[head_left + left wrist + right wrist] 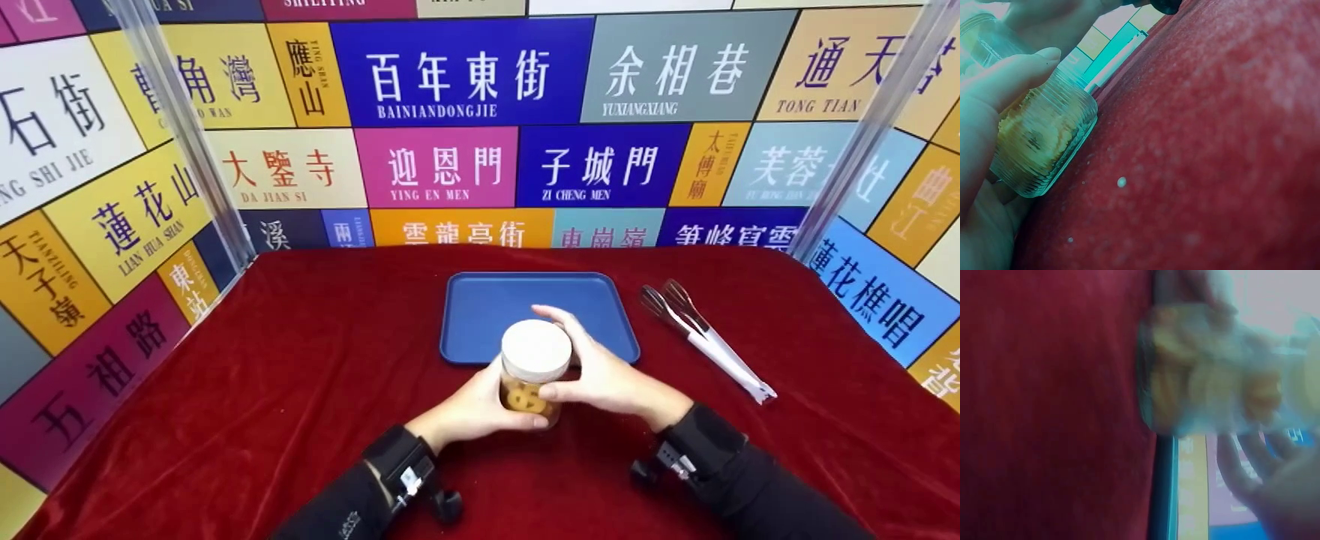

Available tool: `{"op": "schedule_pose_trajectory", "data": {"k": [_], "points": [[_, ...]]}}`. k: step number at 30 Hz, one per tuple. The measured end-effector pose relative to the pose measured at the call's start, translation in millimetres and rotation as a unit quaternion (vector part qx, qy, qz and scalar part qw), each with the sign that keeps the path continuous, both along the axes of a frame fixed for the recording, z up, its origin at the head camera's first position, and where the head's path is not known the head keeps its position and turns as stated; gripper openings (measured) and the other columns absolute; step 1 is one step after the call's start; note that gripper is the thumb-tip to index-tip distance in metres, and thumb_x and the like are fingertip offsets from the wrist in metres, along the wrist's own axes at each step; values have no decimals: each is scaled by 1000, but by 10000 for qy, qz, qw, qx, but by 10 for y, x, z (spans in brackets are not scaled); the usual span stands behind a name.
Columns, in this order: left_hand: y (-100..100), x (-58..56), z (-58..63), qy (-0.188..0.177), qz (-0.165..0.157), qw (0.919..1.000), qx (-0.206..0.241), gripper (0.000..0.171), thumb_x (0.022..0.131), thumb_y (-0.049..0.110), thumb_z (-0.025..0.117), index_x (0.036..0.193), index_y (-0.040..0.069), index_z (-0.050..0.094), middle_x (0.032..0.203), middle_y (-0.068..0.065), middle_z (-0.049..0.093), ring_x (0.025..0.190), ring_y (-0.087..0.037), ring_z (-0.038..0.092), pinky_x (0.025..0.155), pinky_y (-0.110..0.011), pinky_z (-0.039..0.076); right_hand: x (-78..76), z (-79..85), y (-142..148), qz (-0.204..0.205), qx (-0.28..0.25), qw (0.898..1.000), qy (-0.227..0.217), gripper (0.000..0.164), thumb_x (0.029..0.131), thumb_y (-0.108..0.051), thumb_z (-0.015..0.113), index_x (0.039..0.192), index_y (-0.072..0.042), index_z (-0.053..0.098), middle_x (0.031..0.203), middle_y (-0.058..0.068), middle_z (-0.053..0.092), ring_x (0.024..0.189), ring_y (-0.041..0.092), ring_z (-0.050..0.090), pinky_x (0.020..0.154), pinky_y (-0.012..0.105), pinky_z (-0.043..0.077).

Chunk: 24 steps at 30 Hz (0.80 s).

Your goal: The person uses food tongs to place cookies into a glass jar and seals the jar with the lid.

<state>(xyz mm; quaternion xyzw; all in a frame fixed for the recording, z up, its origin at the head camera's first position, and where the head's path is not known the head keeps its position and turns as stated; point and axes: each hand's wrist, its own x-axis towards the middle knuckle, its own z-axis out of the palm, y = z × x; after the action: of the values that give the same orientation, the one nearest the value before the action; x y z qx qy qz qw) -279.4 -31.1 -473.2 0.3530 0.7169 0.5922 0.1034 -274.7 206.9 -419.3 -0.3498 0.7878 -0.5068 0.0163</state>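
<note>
A clear ribbed jar (529, 396) with a white lid (536, 346) holds round golden cookies (1033, 138). My left hand (469, 405) grips the jar low on its body, thumb across the front. At the jar's right side is my right hand (607, 375), its thumb overlapping the body below the lid. Its index finger extends behind the lid, standing off from it. In the right wrist view the jar (1202, 377) is blurred, with the right hand's fingers (1235, 467) spread up to its edge. The jar's base is close over the red cloth.
A blue tray (495, 304) lies behind the hands on the red cloth (337, 337). Tongs (709, 341) with dark tips and white handles lie right of the tray. Clear posts (187, 127) and a wall of colourful signs (461, 71) stand at the back.
</note>
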Motion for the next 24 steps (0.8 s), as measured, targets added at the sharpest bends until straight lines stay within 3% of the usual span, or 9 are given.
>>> {"op": "schedule_pose_trajectory", "data": {"k": [4, 6, 11, 24], "points": [[4, 4, -4, -58, 26, 10000, 6, 97, 82, 14, 93, 159, 17, 34, 143, 5, 60, 126, -13, 62, 114, -34, 46, -78, 0, 98, 926, -387, 9939, -464, 93, 96, -21, 82, 167, -9, 24, 157, 19, 47, 141, 24, 53, 112, 33, 48], [6, 7, -5, -54, 86, 9999, -31, 99, 82, 15, 94, 160, 17, 33, 143, 5, 60, 126, -12, 62, 114, -33, 46, -108, -10, 125, 1176, -561, 9893, -649, 84, 100, -17, 77, 166, -4, 26, 158, 20, 45, 143, 22, 51, 114, 32, 47], [9, 4, -8, -41, 160, 9998, -106, 101, 82, 15, 94, 161, 17, 33, 143, 6, 59, 127, -11, 61, 114, -33, 46, -128, -24, 138, 1070, -589, 9896, -763, 70, 102, -9, 73, 160, 0, 36, 155, 18, 49, 141, 21, 51, 115, 30, 45], [8, 1, 2, -5, 174, 9997, -152, 100, 82, 16, 94, 161, 16, 33, 143, 6, 59, 127, -11, 61, 114, -33, 46, -119, -9, 131, 953, -523, 9915, -715, 71, 101, -12, 74, 160, 0, 37, 155, 19, 50, 140, 19, 52, 115, 30, 46]]}}
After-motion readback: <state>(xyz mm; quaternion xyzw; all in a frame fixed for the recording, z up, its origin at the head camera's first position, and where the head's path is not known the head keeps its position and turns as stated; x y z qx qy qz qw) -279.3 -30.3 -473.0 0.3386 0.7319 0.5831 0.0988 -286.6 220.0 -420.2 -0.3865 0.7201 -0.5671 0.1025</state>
